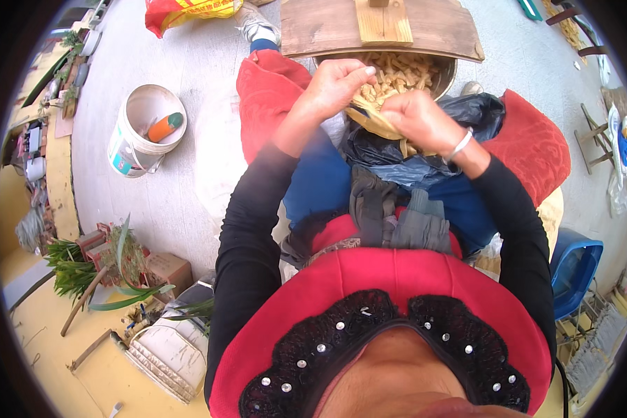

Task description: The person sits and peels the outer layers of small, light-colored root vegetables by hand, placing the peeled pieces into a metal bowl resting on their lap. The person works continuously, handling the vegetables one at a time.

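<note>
Above my lap, my left hand (334,87) is pinched closed, but whatever its fingertips hold is too small to make out. Close beside it, my right hand (425,122) is closed on a limp, pale yellow-brown strip (373,124), which hangs below the fingers and reaches toward the left hand. Beyond both hands, a round metal basin (447,80) contains many cut pieces (404,70) of similar colour. A wooden board (439,31) with a block on top covers the basin's far part. Under my right hand, an open black plastic bag (477,115) lies across my lap.
A white bucket (129,139) with an orange, green-ended object (164,127) inside stands at left. A red and yellow bag (188,14) lies at far left. Potted plants (70,265) and a cardboard box (167,272) sit at lower left, a blue plastic container (576,272) at right.
</note>
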`<state>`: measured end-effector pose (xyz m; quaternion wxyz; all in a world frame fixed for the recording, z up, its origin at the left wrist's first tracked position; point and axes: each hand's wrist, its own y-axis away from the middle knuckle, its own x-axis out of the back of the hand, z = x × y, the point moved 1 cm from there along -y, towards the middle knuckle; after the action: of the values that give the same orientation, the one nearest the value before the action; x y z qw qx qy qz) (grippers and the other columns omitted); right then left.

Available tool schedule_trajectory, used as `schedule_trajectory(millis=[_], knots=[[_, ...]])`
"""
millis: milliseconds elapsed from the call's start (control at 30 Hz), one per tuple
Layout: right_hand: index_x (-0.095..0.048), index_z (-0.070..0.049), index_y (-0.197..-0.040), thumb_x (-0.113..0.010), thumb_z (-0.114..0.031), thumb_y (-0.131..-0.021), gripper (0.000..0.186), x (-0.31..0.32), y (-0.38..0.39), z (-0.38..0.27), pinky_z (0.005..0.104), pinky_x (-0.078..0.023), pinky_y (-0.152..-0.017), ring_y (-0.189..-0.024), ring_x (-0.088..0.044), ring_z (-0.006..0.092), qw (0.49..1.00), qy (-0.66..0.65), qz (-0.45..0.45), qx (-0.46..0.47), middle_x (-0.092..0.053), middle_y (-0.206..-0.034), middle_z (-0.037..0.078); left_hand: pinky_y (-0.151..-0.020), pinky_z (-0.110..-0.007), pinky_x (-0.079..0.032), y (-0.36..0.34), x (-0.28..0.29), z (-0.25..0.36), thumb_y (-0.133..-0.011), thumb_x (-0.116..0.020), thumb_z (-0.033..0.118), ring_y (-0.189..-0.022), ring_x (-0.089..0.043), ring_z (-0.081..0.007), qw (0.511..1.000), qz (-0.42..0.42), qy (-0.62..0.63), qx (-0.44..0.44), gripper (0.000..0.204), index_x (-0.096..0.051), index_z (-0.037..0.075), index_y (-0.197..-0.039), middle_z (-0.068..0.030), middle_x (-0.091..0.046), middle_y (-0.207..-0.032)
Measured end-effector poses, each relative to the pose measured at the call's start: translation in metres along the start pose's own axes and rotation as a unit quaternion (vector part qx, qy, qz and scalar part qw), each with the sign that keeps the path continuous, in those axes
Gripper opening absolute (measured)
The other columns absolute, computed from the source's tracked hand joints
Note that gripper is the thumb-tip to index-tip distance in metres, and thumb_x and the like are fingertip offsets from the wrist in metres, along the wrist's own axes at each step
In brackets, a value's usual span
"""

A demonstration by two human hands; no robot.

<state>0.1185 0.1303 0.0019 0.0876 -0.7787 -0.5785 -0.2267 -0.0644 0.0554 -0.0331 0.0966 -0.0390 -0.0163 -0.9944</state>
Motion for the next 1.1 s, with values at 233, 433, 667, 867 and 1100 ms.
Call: schedule_trajectory(millis=[233,433,667,867,1100], knots=[[-0.067,0.004,-0.105,-0.059,-0.007,-0.093,0.019,0.032,0.058,-0.103,0.0230,-0.052,-0.072,-0.080,-0.066,0.0125,0.892,-0.412,0.104,0.156,-0.071,-0.091,0.010,-0.055,-0.019,-0.038,0.039,-0.056,0.106,-0.102,-0.047,0.034,-0.059,-0.045,-0.0037,0.963,-0.086,0.249,-0.051,0.040,-0.062,-0.003,-0.104,0.0005,-0.055,-0.070],[-0.065,0.006,-0.113,-0.057,-0.006,-0.095,0.022,0.016,0.006,-0.024,0.0263,-0.053,-0.085,-0.096,-0.065,0.0132,0.902,-0.208,0.341,0.165,-0.070,-0.107,0.012,-0.050,-0.017,-0.031,0.031,-0.082,0.069,-0.094,-0.062,0.018,-0.057,-0.039,-0.0017,0.969,0.025,0.240,-0.056,0.035,-0.053,0.001,-0.123,0.0044,-0.050,-0.073],[-0.070,-0.011,-0.106,-0.062,-0.010,-0.089,0.018,0.001,0.000,0.008,0.0295,-0.053,-0.066,-0.080,-0.070,0.0260,0.903,0.216,0.368,0.050,-0.069,-0.090,0.010,-0.045,-0.016,-0.028,0.026,-0.056,0.023,-0.094,-0.062,0.016,-0.052,-0.037,-0.0002,0.918,-0.050,0.359,0.161,0.013,-0.058,0.006,-0.101,0.0047,-0.051,-0.070],[-0.062,-0.006,-0.082,-0.065,-0.015,-0.084,0.010,-0.009,0.018,0.012,0.0335,-0.048,-0.057,-0.068,-0.058,0.0334,0.908,0.269,0.311,0.075,-0.058,-0.075,0.013,-0.055,-0.030,-0.045,0.042,-0.054,0.005,-0.089,-0.062,0.012,-0.061,-0.055,-0.0131,0.974,0.010,-0.224,-0.020,0.009,-0.060,0.004,-0.091,-0.0048,-0.055,-0.068],[-0.068,-0.003,-0.094,-0.059,-0.031,-0.096,0.029,-0.041,0.029,0.049,0.0256,-0.047,-0.066,-0.077,-0.059,0.0077,0.935,-0.299,0.164,-0.101,-0.064,-0.083,-0.002,-0.062,-0.039,-0.049,0.063,-0.067,0.008,-0.080,-0.063,0.003,-0.075,-0.061,-0.0293,0.860,0.141,-0.432,-0.233,0.022,-0.063,0.004,-0.102,-0.0088,-0.064,-0.082]])
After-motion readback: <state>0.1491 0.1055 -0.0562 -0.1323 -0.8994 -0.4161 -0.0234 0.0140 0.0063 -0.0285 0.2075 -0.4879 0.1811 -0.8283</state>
